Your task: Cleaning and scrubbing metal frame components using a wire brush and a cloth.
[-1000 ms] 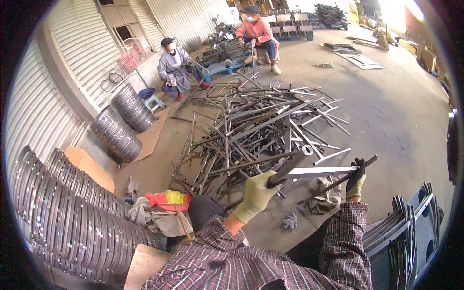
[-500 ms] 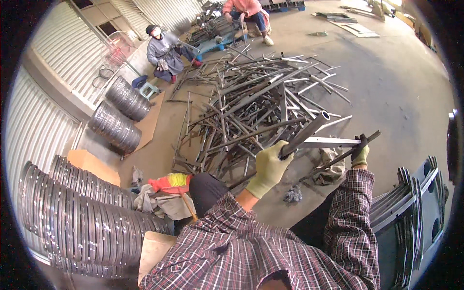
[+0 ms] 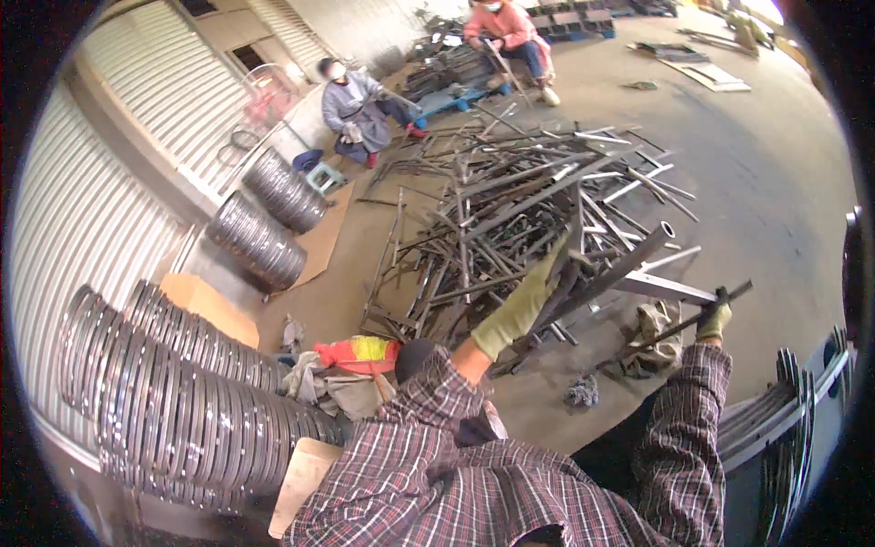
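My left hand [image 3: 524, 301], in a yellow-green glove, grips a dark metal tube frame [image 3: 620, 266] whose open round end points up to the right. My right hand [image 3: 714, 321], also gloved, is closed on a thin dark rod [image 3: 679, 324] of the same frame, at the right. A pale flat bar [image 3: 661, 287] joins the two parts. Both plaid sleeves reach up from the lower edge. Just beyond the frame lies a big tangled pile of metal bars and frames [image 3: 519, 205] on the concrete floor.
Rows of stacked metal rings [image 3: 173, 401] lie at lower left, two more ring bundles [image 3: 260, 239] by the corrugated wall. Rags and an orange-yellow vest [image 3: 360, 351] lie near my knee. Two seated people [image 3: 357, 105] work at the back. A metal rack [image 3: 784, 410] stands at right.
Both hands have lifted the frame and tilted its tube end higher to the right. The view has dropped lower and nearer to the scrap pile.
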Demonstrator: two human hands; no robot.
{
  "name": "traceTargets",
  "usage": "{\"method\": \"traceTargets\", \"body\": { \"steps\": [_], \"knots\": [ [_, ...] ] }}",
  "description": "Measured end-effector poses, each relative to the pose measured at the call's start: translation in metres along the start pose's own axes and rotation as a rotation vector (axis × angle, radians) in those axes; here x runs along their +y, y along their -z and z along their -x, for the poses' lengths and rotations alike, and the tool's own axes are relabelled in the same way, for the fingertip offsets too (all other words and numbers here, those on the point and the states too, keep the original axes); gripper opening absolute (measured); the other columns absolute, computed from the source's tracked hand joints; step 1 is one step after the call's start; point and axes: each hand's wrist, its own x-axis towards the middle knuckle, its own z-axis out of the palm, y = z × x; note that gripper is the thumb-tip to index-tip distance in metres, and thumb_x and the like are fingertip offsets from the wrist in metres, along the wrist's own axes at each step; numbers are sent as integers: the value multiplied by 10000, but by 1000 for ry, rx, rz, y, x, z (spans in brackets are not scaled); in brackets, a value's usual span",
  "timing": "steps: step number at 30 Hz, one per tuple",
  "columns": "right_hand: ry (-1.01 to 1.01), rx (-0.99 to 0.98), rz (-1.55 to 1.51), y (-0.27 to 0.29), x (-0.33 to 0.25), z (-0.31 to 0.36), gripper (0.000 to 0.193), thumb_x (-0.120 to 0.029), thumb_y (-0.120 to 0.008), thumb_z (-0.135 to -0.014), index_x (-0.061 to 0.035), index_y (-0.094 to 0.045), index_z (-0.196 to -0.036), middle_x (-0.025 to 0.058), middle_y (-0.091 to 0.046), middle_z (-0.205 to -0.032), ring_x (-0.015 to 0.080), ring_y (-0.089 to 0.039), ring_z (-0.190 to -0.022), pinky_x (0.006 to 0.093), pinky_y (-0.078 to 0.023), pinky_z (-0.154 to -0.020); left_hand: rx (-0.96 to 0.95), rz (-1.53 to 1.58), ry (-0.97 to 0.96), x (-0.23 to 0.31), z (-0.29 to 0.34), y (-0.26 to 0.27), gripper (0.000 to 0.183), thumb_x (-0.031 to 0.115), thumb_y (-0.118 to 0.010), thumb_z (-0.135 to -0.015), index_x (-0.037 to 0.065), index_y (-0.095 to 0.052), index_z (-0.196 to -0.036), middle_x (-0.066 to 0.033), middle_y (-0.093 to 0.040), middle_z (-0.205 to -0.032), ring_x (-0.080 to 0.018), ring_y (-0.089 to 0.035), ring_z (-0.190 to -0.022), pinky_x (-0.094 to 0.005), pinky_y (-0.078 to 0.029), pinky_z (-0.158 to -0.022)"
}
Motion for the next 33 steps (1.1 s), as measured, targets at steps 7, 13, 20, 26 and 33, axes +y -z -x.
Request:
{"method": "traceTargets", "body": {
  "steps": [7,13,20,26,33],
  "knots": [
    [59,163,123,7,2,-27,300,-329,-701,-759,-42,-621,-796,29,-506,-612,156,-455,-509,312,-336,-491,650,-530,-201,62,-122,165,703,228,-545,-946,87,-158,-1516,-207,-518,-1344,-290,-503,-1208,-367,-368,-1025],
    [26,72,102,-15,-7,-13,227,-260,-705,-818,-39,-654,-832,-4,-500,-632,113,-428,-525,296,-327,-494,631,-614,-173,52,-140,201,681,344,-539,-956,-1,-244,-1465,-267,-380,-1442,-357,-420,-1306,-386,-308,-1099],
    [66,25,145,-18,8,-20,287,-285,-694,-813,-16,-670,-911,3,-541,-691,119,-468,-571,277,-357,-537,147,-555,-73,-33,-83,86,660,444,-411,-1000,54,-206,-1491,-240,-423,-1422,-331,-432,-1314,-367,-326,-1075],
    [94,-14,120,-13,10,-21,325,-284,-677,-817,15,-678,-944,30,-586,-725,146,-510,-579,291,-392,-536,49,-94,-139,-33,-69,46,618,427,-370,-1016,-18,-302,-1439,-190,-489,-1378,-240,-441,-1301,-314,-300,-1087],
    [19,62,110,-4,4,-32,362,-260,-672,-833,39,-659,-1038,99,-673,-896,198,-602,-697,315,-456,-603,132,-430,-239,-27,-6,-17,885,709,-331,-883,-18,-385,-1385,-243,-528,-1294,-394,-481,-1246,-384,-380,-1044]
  ]
}}
